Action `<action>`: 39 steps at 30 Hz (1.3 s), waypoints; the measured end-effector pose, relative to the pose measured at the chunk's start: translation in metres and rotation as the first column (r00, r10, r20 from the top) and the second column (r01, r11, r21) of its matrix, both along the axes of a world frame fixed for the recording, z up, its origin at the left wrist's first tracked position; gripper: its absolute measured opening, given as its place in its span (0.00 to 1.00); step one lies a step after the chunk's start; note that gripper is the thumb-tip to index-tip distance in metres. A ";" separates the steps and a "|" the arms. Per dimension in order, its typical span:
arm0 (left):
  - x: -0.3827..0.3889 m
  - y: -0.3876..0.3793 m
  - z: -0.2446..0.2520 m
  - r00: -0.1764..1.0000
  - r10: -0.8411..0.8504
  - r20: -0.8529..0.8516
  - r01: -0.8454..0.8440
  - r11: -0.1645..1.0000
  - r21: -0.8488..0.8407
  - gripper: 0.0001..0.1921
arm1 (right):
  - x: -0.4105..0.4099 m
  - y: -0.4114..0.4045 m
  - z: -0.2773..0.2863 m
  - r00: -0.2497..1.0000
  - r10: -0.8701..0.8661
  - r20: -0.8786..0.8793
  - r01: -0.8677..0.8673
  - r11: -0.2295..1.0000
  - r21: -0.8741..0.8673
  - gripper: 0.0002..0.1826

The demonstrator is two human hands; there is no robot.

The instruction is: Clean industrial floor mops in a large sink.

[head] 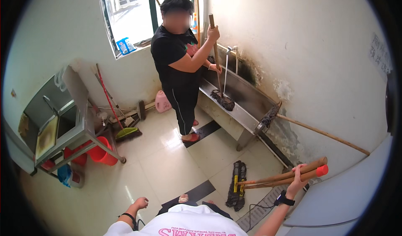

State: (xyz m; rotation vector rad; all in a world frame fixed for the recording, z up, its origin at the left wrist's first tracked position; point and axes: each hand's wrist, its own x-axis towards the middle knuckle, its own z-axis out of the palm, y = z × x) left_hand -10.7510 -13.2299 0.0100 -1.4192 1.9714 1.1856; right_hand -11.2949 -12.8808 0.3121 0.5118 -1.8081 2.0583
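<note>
My right hand (298, 180) grips two wooden mop handles (279, 177) together near their upper ends, one with a red cap (322, 170). Their flat, dark mop heads (237, 192), with yellow fittings, rest side by side on the floor tiles. My left hand (142, 202) hangs low in front of me, fingers curled, with nothing visible in it. Beyond, another person (176, 60) in black stands at a long metal trough sink (241, 124). Both of that person's hands hold a wooden mop handle (216, 53), its wet head (224, 100) at the trough's near rim under running water.
Across the trough's near end lies another mop (323, 132), its handle reaching towards the right wall. A metal sink unit (84, 126) stands left, with red buckets (103, 152) beneath. Near it are a green-and-red broom (127, 133) and a pink jug (162, 102). The tiles shine near the person.
</note>
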 end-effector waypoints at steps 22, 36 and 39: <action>0.012 0.008 -0.017 0.997 -0.010 0.071 -0.002 0.985 0.171 0.17 | -0.006 0.018 -0.006 0.998 -0.055 0.012 0.055 0.998 -0.028 0.05; 0.011 -0.008 -0.007 0.991 -0.020 0.129 -0.002 0.986 0.166 0.17 | -0.008 0.011 -0.005 0.998 -0.061 -0.002 0.061 0.997 -0.047 0.05; 0.009 -0.011 -0.008 0.993 -0.030 0.116 0.013 0.990 0.142 0.17 | -0.007 0.010 -0.001 0.998 -0.065 0.026 0.065 0.998 -0.021 0.05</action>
